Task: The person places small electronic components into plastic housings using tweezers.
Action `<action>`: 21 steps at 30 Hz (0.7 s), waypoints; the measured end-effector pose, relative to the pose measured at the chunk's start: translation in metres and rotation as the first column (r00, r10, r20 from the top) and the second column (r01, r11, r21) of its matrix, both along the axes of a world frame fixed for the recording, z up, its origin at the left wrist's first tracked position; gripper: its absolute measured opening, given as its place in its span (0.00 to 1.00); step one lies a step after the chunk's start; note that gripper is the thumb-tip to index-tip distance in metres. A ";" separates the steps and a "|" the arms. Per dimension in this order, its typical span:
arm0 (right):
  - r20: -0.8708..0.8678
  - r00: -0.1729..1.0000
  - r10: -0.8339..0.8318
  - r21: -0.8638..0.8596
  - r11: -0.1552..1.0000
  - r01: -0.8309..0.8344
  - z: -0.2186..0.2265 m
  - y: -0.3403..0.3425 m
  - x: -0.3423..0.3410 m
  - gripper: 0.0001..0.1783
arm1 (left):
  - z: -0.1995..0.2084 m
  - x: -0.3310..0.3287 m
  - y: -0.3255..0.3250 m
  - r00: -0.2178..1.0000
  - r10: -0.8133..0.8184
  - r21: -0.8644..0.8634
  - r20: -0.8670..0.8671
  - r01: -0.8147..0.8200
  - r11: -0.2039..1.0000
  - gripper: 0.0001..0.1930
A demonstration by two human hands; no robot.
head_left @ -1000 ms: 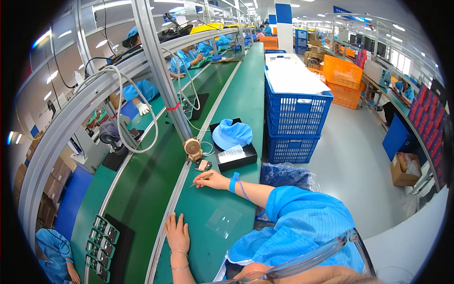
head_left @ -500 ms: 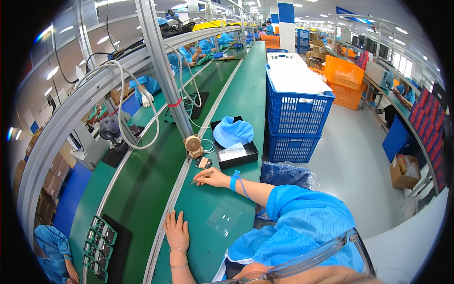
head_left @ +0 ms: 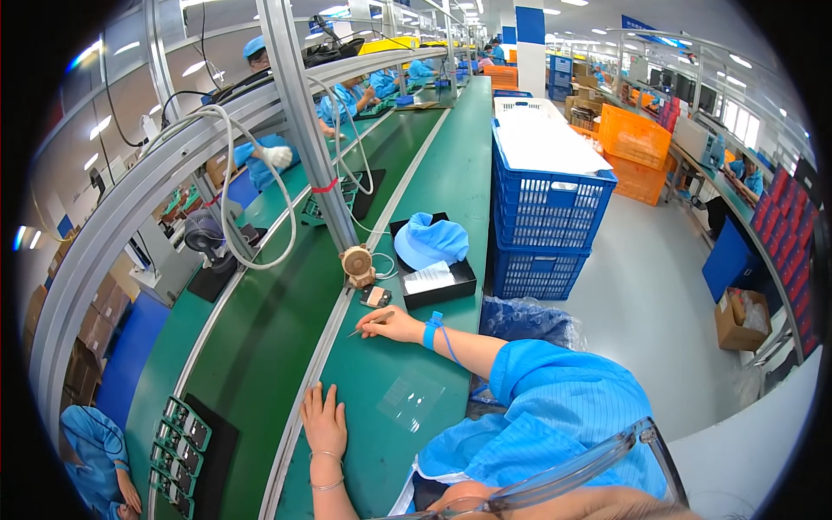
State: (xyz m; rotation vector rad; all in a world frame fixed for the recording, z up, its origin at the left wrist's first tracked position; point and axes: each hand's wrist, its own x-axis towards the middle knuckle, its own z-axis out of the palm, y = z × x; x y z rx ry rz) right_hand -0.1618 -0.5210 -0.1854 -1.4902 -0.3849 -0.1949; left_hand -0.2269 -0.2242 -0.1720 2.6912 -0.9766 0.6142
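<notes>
White ceiling lamps [head_left: 740,61] and pale windows [head_left: 743,124] brighten the room evenly. Small glints dot the clear sheet [head_left: 412,400]; the floor [head_left: 641,260] has a soft sheen. The right hand [head_left: 383,327] and thin tool [head_left: 356,333] look fairly sharp, distant detail muddier. Fisheye distortion bows the metal rail [head_left: 80,260]; corners are black, with coloured flare at the left rim.

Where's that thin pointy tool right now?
The pointy tool is in the right hand, just left of the head view's centre, over the green tabletop, near the small black-and-tan block.
</notes>
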 end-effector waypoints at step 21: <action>-0.007 1.000 0.016 -0.016 1.000 -0.016 -0.002 0.002 0.007 0.13 | 0.003 0.002 0.003 1.000 0.012 -0.006 -0.018 -0.012 1.000 0.19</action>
